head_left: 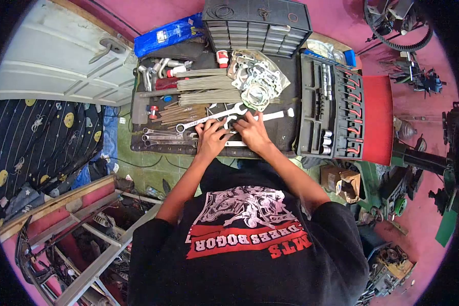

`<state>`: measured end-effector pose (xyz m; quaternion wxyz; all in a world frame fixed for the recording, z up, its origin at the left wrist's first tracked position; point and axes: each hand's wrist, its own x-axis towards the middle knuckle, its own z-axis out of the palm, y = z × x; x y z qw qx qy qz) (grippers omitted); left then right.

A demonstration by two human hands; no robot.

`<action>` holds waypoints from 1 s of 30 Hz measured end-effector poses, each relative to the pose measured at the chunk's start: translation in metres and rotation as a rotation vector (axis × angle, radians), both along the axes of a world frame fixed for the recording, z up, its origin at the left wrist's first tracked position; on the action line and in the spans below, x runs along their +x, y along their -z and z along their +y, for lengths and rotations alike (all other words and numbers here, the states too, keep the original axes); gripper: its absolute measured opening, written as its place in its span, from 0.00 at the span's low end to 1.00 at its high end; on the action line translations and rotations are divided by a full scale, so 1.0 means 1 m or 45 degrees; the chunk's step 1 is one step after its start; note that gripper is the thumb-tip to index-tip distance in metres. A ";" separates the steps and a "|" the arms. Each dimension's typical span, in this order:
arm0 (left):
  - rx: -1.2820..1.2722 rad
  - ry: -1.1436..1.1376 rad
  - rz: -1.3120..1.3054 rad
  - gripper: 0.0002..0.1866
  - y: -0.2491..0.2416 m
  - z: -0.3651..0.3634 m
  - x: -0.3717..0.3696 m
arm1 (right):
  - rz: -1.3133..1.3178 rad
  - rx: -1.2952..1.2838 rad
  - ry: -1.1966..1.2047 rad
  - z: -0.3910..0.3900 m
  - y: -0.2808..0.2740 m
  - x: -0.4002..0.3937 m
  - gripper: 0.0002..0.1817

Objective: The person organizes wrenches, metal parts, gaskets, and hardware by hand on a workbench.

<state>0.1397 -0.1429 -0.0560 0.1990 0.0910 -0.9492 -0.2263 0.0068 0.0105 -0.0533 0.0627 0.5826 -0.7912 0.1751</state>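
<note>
My left hand (212,136) rests low over a group of wrenches at the mat's front edge, fingers bent around a wrench (230,122) between the hands. From the other side my right hand (253,131) has its curled fingers at the same wrench; the exact contact is partly hidden. Just beyond my left fingers lies a long combination wrench (211,118), its open end up to the right. A shiny wrench (277,116) sticks out to the right of my right hand. Several smaller ring wrenches (158,137) lie to the left.
Thin rods (209,83) and a bundle of gaskets (257,76) lie behind the wrenches on the dark mat (285,133). A drawer cabinet (257,30) stands at the back. An open socket set case (315,102) with a red lid (377,120) is at right.
</note>
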 end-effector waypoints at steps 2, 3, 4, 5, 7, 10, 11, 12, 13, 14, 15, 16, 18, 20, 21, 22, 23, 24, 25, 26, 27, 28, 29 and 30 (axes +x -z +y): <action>0.005 0.006 -0.012 0.09 0.001 0.001 0.002 | -0.060 0.115 -0.067 0.003 -0.006 -0.003 0.14; -0.007 0.003 -0.027 0.09 0.003 0.000 0.003 | -0.066 0.121 -0.095 0.006 -0.006 -0.005 0.14; -0.020 0.001 -0.038 0.09 0.005 -0.001 0.003 | -0.062 0.127 -0.087 0.010 -0.006 -0.008 0.14; 0.006 0.003 -0.042 0.09 0.007 0.000 0.003 | -0.036 0.118 -0.078 0.015 -0.007 -0.012 0.14; 0.017 0.017 -0.027 0.09 0.005 0.000 0.003 | -0.022 0.007 -0.022 0.025 -0.013 -0.018 0.17; 0.021 0.022 -0.011 0.10 0.001 0.000 0.002 | 0.034 0.017 0.236 0.040 -0.018 -0.025 0.20; 0.021 0.020 -0.004 0.10 0.000 0.000 0.001 | -0.028 0.026 0.316 0.049 -0.012 -0.032 0.20; 0.021 0.019 -0.004 0.10 0.000 0.000 0.001 | -0.032 -0.013 0.373 0.058 -0.013 -0.038 0.20; 0.032 0.027 -0.010 0.10 0.000 0.000 0.002 | 0.007 -0.028 0.424 0.068 -0.011 -0.044 0.21; 0.045 0.035 -0.015 0.10 0.000 0.000 0.002 | 0.046 -0.041 0.473 0.075 -0.008 -0.050 0.21; 0.048 0.035 -0.017 0.10 0.000 0.000 0.002 | 0.045 -0.038 0.473 0.078 -0.008 -0.052 0.21; 0.041 0.031 -0.019 0.10 0.000 0.000 0.002 | 0.056 -0.032 0.521 0.081 -0.008 -0.053 0.22; 0.033 0.029 -0.021 0.09 -0.001 0.000 0.002 | 0.068 -0.026 0.570 0.079 -0.006 -0.052 0.22; 0.037 0.037 -0.028 0.09 -0.001 0.000 0.002 | -0.031 -0.043 0.466 0.065 -0.003 -0.038 0.24; 0.040 0.044 -0.030 0.09 0.000 0.000 0.002 | -0.073 -0.021 0.398 0.058 -0.006 -0.030 0.25; 0.037 0.040 -0.028 0.09 0.000 0.000 0.002 | -0.049 -0.012 0.353 0.047 -0.002 -0.023 0.24; 0.034 0.037 -0.026 0.09 0.000 0.000 0.001 | -0.058 -0.059 0.278 0.040 -0.001 -0.019 0.23; 0.038 0.044 -0.022 0.09 0.000 0.001 0.000 | -0.065 -0.104 0.203 0.036 -0.005 -0.018 0.23; 0.020 0.038 -0.019 0.10 -0.001 0.001 0.000 | -0.091 -0.081 0.199 0.036 -0.008 -0.018 0.23; 0.001 0.032 -0.018 0.10 -0.002 0.001 0.001 | -0.091 -0.080 0.208 0.040 -0.012 -0.022 0.23; 0.010 0.033 -0.032 0.10 -0.001 0.001 0.001 | -0.063 -0.043 0.240 0.047 -0.015 -0.029 0.22; 0.008 0.036 -0.031 0.10 -0.001 0.000 0.001 | -0.034 -0.007 0.270 0.056 -0.015 -0.035 0.22; 0.008 0.040 -0.038 0.10 -0.001 0.000 0.001 | -0.050 0.057 0.344 0.065 -0.014 -0.040 0.22; 0.009 0.044 -0.045 0.10 -0.001 0.000 0.001 | 0.031 0.047 0.376 0.075 -0.013 -0.048 0.23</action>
